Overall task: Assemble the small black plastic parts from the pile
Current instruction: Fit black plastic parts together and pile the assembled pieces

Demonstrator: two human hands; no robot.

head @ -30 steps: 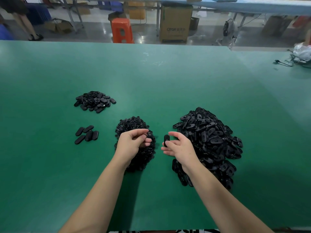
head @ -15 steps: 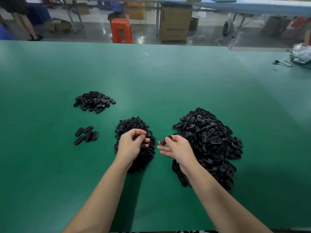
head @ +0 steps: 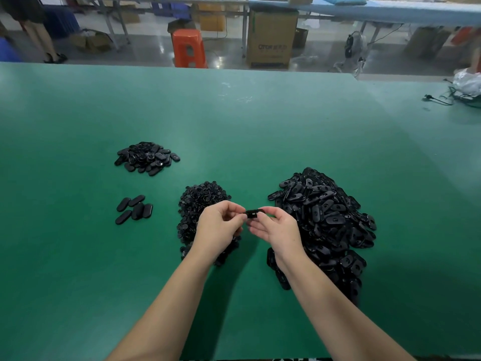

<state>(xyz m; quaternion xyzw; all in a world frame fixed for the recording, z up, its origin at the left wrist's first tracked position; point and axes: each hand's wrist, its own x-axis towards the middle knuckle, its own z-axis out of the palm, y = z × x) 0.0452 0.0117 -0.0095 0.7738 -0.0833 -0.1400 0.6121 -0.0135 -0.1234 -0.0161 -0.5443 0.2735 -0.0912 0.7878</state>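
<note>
A small black oval plastic part (head: pixel 253 213) is held between both hands above the green table (head: pixel 234 126). My right hand (head: pixel 276 227) pinches its right end with thumb and forefinger. My left hand (head: pixel 218 225) has its fingers curled and its fingertips meet the part's left end; whether it holds a smaller piece is hidden. A large pile of black oval shells (head: pixel 328 220) lies right of my hands. A heap of small round black pieces (head: pixel 200 201) lies under and behind my left hand.
A smaller pile of black ovals (head: pixel 145 158) lies at the far left, with several single ovals (head: pixel 134 209) in a group nearer. A cable and white bag (head: pixel 466 87) sit at the far right edge. Beyond the table stand an orange stool (head: pixel 188 48) and a carton (head: pixel 270 40).
My hands have come together in the gap between the two piles. The oval part in my right hand has turned flat and now meets my left fingertips.
</note>
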